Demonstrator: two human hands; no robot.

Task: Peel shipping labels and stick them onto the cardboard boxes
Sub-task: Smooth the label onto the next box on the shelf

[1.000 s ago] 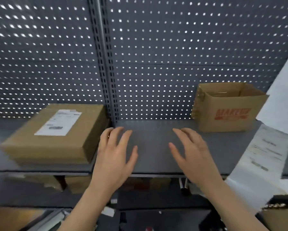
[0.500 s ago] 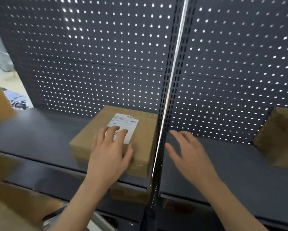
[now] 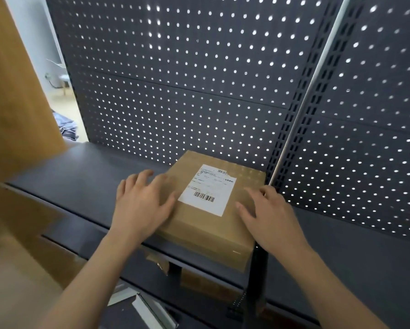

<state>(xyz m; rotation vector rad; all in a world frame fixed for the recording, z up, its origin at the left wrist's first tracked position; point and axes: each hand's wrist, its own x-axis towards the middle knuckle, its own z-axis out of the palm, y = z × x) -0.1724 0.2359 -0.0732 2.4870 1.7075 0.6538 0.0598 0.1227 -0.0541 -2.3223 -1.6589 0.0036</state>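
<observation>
One box point(image 3: 199, 226), dark shelf point(image 3: 80, 176) (pegboard point(image 3: 175, 91) behind); left hand point(image 3: 142, 205), right hand point(image 3: 270, 217) above.

I'm in a stockroom or packing area: a dark metal shelf point(image 3: 80, 176) backed by perforated panels point(image 3: 175, 79) and a slotted upright point(image 3: 302, 103), a cardboard box point(image 3: 199, 224) bearing a shipping label point(image 3: 208, 188), more boxes point(image 3: 199, 281) underneath.
</observation>
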